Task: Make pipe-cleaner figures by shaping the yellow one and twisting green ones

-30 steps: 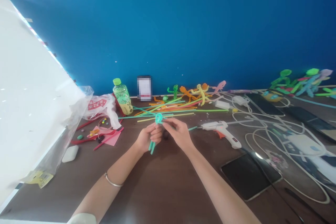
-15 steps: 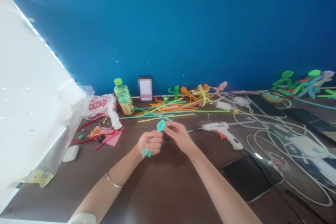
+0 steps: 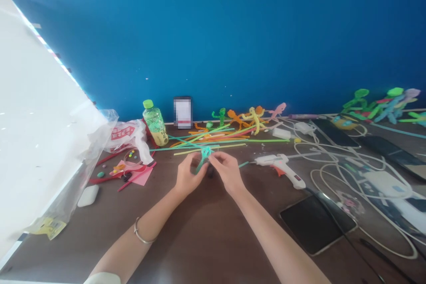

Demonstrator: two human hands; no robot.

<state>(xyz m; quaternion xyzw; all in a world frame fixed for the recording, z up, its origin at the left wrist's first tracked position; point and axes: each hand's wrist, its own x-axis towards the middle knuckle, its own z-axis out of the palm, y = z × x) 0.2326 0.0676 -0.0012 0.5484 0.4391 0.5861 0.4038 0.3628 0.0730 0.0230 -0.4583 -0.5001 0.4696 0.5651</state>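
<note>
A teal pipe cleaner (image 3: 205, 152) is held above the brown counter (image 3: 199, 242), just in front of a loose pile of coloured pipe cleaners (image 3: 213, 140). It is twisted into a small loop at its far end, and its long axis is tilted: one stem is pointed toward the near left, into the left hand (image 3: 189, 177), while a thin strand is led away to the far left, over the pile. A short teal end is seen to the right of the right hand (image 3: 228, 173), but its link with the piece is hidden by that hand.

The fingers of both hands are closed in a pinch, not open. The loop is pinched by the right fingertips (image 3: 212, 157), and the stem is gripped by the curled left fingers (image 3: 195, 169), so that part of the piece is covered. Below the hands a small dark object (image 3: 210, 171) is partly hidden (what it is cannot be told).

To the right, a white hot glue gun (image 3: 282, 165) is lying on the counter, and a green-capped bottle (image 3: 155, 123) is standing far left.
</note>
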